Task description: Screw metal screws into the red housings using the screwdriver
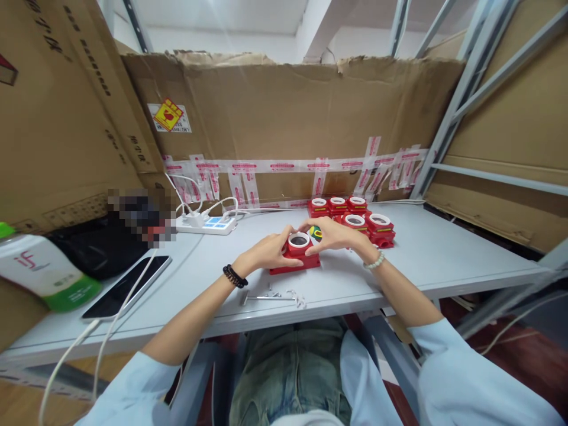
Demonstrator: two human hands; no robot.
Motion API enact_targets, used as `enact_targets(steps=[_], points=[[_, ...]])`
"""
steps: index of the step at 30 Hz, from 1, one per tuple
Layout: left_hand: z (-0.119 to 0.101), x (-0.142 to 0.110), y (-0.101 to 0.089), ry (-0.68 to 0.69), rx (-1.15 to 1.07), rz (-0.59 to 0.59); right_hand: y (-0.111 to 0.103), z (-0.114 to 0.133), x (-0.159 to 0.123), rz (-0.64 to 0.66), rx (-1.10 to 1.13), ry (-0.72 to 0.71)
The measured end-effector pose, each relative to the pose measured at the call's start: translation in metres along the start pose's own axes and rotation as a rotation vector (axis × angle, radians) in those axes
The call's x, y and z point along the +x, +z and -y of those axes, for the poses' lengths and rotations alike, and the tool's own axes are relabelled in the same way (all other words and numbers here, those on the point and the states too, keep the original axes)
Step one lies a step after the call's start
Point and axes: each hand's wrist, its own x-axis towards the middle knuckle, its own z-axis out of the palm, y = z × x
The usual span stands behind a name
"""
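A red housing [295, 265] with a white ring [299, 239] on its top stands on the table in front of me. From the left side my left hand [271, 248] curls around it, thumb along the near edge of the ring. On the other side my right hand [331, 234] grips the ring and housing, its thumb also toward the front. A small green-and-yellow object [316, 232] shows behind the right fingers; what it is I cannot tell. Just nearer to me lie a thin metal rod tool [270, 298] and several small screws [276, 293].
Several similar red housings [380, 228] with white rings stand at the back right. Left of my hands are a power strip [208, 223], a phone [128, 287], a black bag [102, 242] and a white-green bottle [47, 269]. Cardboard [275, 112] walls the back.
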Motion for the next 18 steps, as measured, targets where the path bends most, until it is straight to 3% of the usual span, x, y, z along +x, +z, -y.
enact_targets(steps=[18], points=[[0.0031,0.0035,0.0052,0.045,-0.065,-0.01,-0.0023,0.0024,-0.0013,0.053,0.012,0.061]])
